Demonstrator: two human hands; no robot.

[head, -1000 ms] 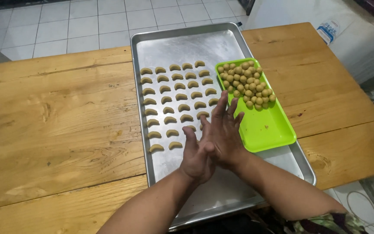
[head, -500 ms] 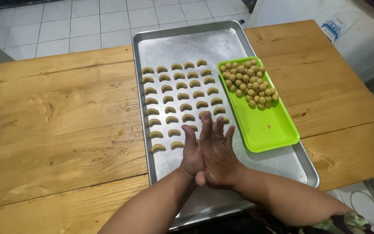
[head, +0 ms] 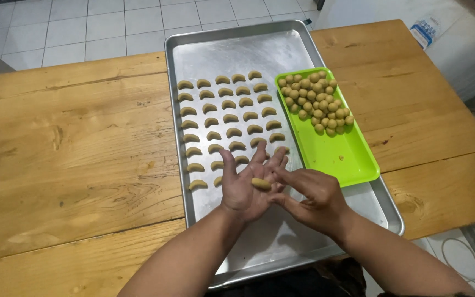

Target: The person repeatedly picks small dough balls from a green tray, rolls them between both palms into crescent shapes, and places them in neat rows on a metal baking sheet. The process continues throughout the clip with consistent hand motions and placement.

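My left hand [head: 244, 187] is held palm up over the metal baking tray [head: 281, 236], fingers spread. A short roll of tan dough [head: 260, 183] lies across its palm. My right hand [head: 311, 197] is beside it, index finger pointing toward the roll, nothing gripped. Rows of crescent-shaped dough pieces [head: 226, 118] lie on the tray just beyond my hands. A green plastic tray [head: 342, 157] rests on the baking tray's right side with a heap of dough balls [head: 317, 102] at its far end.
The baking tray sits on a wooden plank table [head: 72, 159]. White floor tiles [head: 83, 27] show past the far edge. A white surface with a blue-and-white packet [head: 425, 31] stands at upper right.
My palms were pressed together over the tray before. They have come apart: the left palm is turned up with a rolled dough piece on it, and the right hand has shifted right.
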